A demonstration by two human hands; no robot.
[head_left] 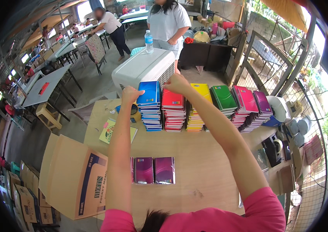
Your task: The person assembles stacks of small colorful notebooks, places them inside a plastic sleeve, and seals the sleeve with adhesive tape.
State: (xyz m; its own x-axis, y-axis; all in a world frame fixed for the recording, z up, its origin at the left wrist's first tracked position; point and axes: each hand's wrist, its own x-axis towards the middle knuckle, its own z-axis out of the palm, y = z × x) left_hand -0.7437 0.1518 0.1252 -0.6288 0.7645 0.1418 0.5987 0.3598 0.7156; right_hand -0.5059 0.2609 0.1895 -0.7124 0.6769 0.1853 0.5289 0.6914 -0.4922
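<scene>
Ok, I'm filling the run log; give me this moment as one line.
left hand: on blue notebook stack | right hand: on red notebook stack | table: three purple notebooks

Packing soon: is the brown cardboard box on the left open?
Open: the brown cardboard box lies tipped, its flaps spread outward.

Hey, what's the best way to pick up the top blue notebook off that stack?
Pinch the top blue notebook at its near free edge, coming from the front. It lies flat on the blue stack, and the red stack crowds its right side. The left hand is already at its left corner.
</scene>
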